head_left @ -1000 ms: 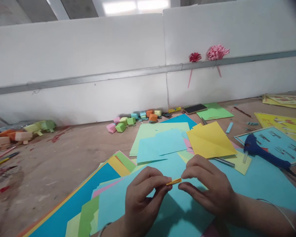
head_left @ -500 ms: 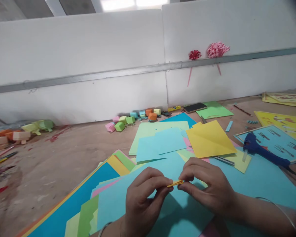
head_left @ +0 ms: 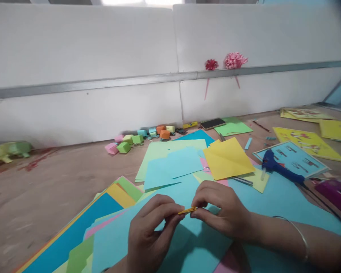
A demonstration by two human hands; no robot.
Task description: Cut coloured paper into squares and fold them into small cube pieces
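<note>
A small folded strip of yellow-orange paper (head_left: pixel 187 210) is held between my two hands, over light blue sheets (head_left: pixel 116 235). My left hand (head_left: pixel 156 227) pinches its left end between thumb and fingers. At its right end, the thumb and fingertips of my right hand (head_left: pixel 223 210) are closed on the same strip. A yellow square sheet (head_left: pixel 229 158) lies just beyond my right hand, with a metallic tool (head_left: pixel 242 181) partly under its near edge. Light blue pieces (head_left: pixel 173 167) rest on a pale green sheet farther back.
A blue glue gun (head_left: pixel 281 168) lies at the right on a printed blue card. Small coloured paper blocks (head_left: pixel 138 139), a glue stick (head_left: pixel 190 124) and a phone (head_left: pixel 213 123) are near the white wall. Two paper flowers (head_left: pixel 235 60) hang above. A purple object (head_left: pixel 333 195) sits far right.
The view has turned to the right, so the scene sits farther left and the purple object shows more. Both hands keep hold of the strip, which looks thinner from this angle.
</note>
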